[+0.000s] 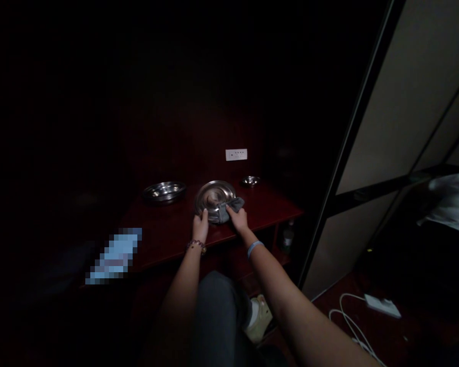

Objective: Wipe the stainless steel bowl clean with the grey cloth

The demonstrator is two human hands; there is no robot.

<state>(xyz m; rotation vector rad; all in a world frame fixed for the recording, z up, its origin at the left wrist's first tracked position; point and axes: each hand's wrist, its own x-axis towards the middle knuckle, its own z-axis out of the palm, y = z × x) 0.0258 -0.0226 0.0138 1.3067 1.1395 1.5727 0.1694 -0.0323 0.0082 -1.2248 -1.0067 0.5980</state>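
Observation:
A round shiny metal plate (214, 196) is held tilted above the front part of a dark red tabletop (263, 209). My left hand (201, 227) grips its lower left rim, thumb on the upper face. At the lower right rim, my right hand (237, 219) is closed on a grey cloth (224, 213) that presses against the plate. The fingers beneath the plate are hidden. Another metal plate (164, 191) rests on the tabletop to the left, and a small metal bowl (250, 181) sits at the back right.
A white socket panel (236, 155) is on the back wall. Below the tabletop at right stands a bottle (288, 238). A pixelated light-blue patch (115, 256) lies at the left. My knee is under the table edge; a power strip (382, 306) with white cable is on the floor.

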